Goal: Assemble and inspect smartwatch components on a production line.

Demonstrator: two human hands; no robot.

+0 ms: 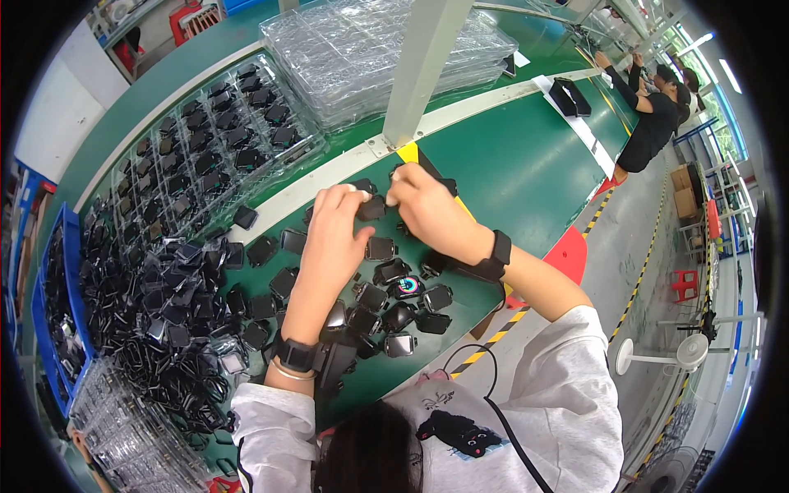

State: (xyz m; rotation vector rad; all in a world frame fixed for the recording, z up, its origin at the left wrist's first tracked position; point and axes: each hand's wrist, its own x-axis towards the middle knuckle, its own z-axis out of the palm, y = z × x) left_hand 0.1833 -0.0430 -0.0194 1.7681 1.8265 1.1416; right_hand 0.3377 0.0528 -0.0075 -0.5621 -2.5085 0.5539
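L hand (335,223), R hand (433,212) curled.

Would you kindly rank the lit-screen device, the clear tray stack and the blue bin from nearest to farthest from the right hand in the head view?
From the right hand:
1. lit-screen device, just below it
2. clear tray stack, upper left
3. blue bin, far left

A single head-worn fisheye looks steeply down from close above the left hand (333,226) and right hand (436,212), both near its middle. It takes in the green table (509,160), the shirt (534,403) low down and the floor (604,275) at right, edges bending outward.
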